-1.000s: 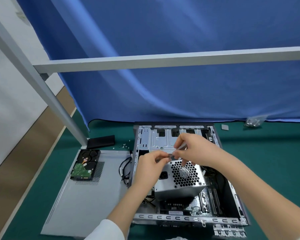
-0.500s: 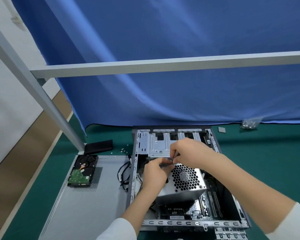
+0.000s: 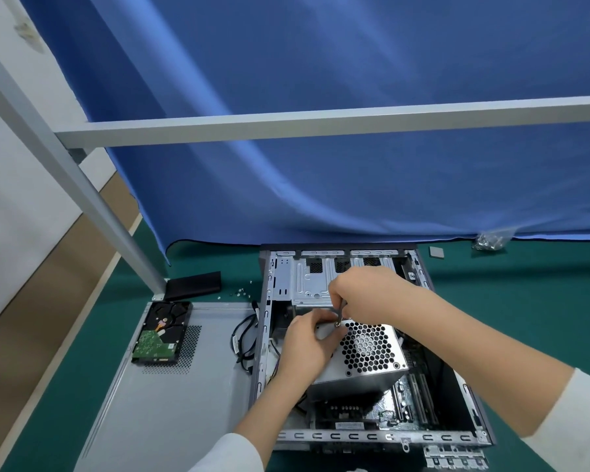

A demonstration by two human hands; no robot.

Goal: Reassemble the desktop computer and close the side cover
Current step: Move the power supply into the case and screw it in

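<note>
The open computer case [image 3: 263, 335] lies flat on the green mat. A silver power supply [image 3: 368, 349] with a honeycomb fan grille sits tilted inside it, above the motherboard [image 3: 402, 400]. My left hand [image 3: 304, 349] grips the power supply's far left corner, fingers curled. My right hand [image 3: 365, 294] holds a thin screwdriver [image 3: 340, 310] pointing down, its tip with a screw [image 3: 337, 323] touching that corner. The grey side cover [image 3: 171, 396] lies left of the case, with a hard drive [image 3: 160, 332] resting on it.
Black cables [image 3: 244, 338] hang over the case's left wall. A black box [image 3: 193, 286] and loose screws [image 3: 241, 292] lie behind the cover. A bag of screws [image 3: 489, 240] and a small grey square [image 3: 436, 252] sit far right. A metal frame post [image 3: 65, 185] slants at left.
Both hands have dropped from just above the power supply onto its far left corner. The screwdriver tip now meets the metal there.
</note>
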